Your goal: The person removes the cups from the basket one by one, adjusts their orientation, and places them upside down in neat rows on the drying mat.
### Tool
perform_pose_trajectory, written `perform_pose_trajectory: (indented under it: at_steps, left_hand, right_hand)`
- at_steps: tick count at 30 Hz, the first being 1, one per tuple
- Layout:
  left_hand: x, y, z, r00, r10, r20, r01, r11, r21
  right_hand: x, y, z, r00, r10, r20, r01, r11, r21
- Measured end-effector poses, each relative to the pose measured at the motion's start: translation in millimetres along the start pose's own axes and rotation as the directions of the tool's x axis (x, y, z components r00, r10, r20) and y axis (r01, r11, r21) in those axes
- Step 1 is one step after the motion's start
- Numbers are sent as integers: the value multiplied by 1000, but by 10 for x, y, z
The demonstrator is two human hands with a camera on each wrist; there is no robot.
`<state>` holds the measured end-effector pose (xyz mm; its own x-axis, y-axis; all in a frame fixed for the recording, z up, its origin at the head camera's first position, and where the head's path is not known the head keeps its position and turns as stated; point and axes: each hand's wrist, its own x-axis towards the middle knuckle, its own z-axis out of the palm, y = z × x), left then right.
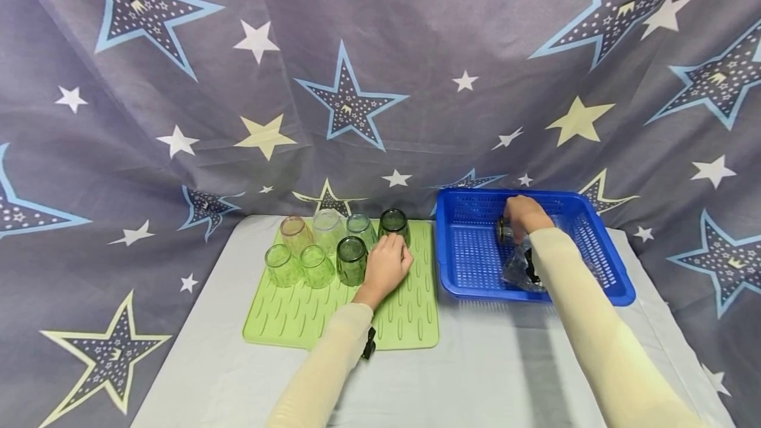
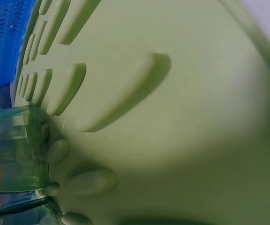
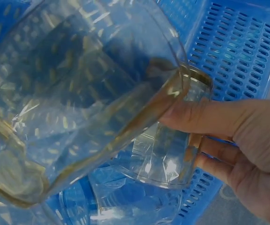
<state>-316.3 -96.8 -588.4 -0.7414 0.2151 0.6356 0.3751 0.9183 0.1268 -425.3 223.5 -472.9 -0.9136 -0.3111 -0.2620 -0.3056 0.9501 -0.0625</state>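
My left hand [image 1: 388, 266] is at the right end of the glasses on the green drying mat [image 1: 410, 322]. Its curled fingers grip a dark green glass [image 1: 394, 219], partly hidden behind them. The left wrist view shows a fingertip beside a greenish glass [image 2: 18, 154] at the left edge. Over in the blue basket [image 1: 475, 292], my right hand [image 1: 526, 213] pinches a clear drinking glass [image 3: 163, 157] between thumb and fingers. A larger-looking clear glass [image 3: 74, 89] fills the near part of the right wrist view.
Upturned glasses stand in two rows on the mat: an amber-pink glass [image 1: 296, 235], a clear glass [image 1: 327, 230], a bluish glass [image 1: 361, 230], light green ones [image 1: 317, 267] and another dark green one [image 1: 352, 261]. Clear glassware [image 1: 518, 271] lies in the basket. A starry cloth hangs behind.
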Motion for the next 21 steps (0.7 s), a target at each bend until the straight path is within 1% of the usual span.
perform_pose_trajectory:
  at_steps: [4,8,13,21]
  left_hand:
    - [3,0,7,1000,1,-13,-1,1000,-9]
    - [-9,4,16,1000,4,-19,-4,1000,-13]
    - [-18,6,11,999,14,-37,-14,1000,-7]
    - [7,-8,-9,998,20,-53,-20,1000,-14]
  right_hand:
    - [17,24,16,1000,-2,1,2,1000,11]
    - [20,36,21,1000,0,23,0,1000,25]
    - [5,35,3,999,6,51,-9,998,62]
    - [5,42,-52,998,6,60,-12,995,100]
